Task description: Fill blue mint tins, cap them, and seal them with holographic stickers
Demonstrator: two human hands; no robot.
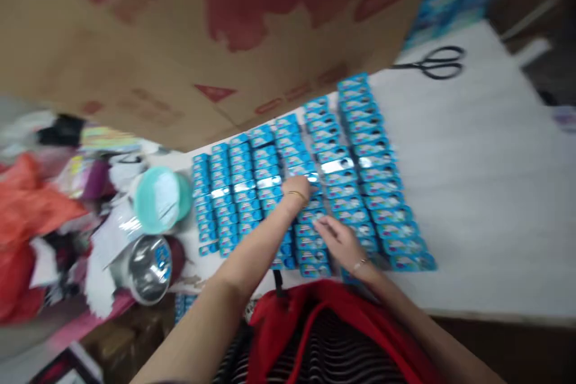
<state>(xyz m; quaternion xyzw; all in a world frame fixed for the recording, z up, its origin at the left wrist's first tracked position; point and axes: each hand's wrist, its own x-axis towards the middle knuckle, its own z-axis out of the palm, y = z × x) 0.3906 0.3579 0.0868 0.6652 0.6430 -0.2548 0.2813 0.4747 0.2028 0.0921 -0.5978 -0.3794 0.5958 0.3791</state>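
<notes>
Blue printed cards, overlapping in long columns, lie on a white table. My left hand (pixel 297 188) reaches over a middle column of blue cards (pixel 312 255). Its fingers are curled in on the cards, and what they hold, if anything, is hidden. Lower and to the right, my right hand (pixel 341 243) is over the edge of the same column, thumb and fingers pinched together. Anything between them is too blurred to make out. The column of blue cards (pixel 382 174) at the far right runs beside my right hand.
A large cardboard box (pixel 171 60) stands along the table's back edge. Black scissors (pixel 438 63) lie on the white table (pixel 486 192) at right. At left are a turquoise container (pixel 146 204), a metal bowl (pixel 146 291) and orange plastic bags (pixel 31 210).
</notes>
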